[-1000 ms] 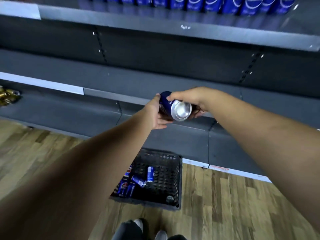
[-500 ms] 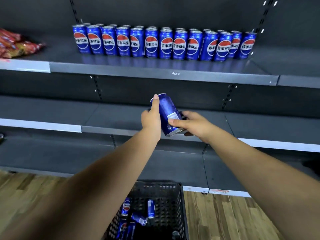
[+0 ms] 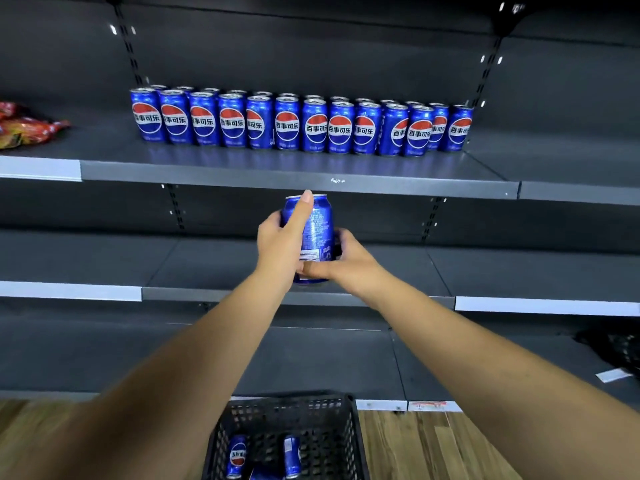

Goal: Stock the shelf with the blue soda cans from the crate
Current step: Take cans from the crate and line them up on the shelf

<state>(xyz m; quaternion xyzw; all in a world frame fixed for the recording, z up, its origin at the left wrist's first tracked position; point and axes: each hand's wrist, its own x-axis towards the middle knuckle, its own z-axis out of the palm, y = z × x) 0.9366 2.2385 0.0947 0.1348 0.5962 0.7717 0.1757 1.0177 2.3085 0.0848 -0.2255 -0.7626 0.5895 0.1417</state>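
Holding one blue soda can (image 3: 313, 233) upright between both hands, the person is carrying it toward the shelf (image 3: 298, 176) where the stocked row (image 3: 301, 126) is standing. The left hand (image 3: 282, 242) is wrapping the can's left side, its thumb lying straight up the wall with the tip at the top rim; the right hand (image 3: 346, 261) is cupping the lower right side, its thumb pressing across the base of the label. The other fingers of both hands are curling behind the can and cannot be made out. The can is hanging in front of the gap below the stocked shelf, at about six o'clock from the middle of the row, and is touching no shelf.

Placing it well is probably a matter of lifting it above the shelf's front lip before pushing forward, keeping it vertical, and turning the logo outward, since the fine print is now facing the camera. Open board is lying in front of the row and at its three o'clock end, so either spot looks usable. Setting it down gently should avoid toppling neighbours.

The crate (image 3: 287, 410) is sitting on the floor at six o'clock, with a few cans (image 3: 237, 455) lying inside. Red snack packets (image 3: 27, 128) are lying at nine o'clock on the same shelf.
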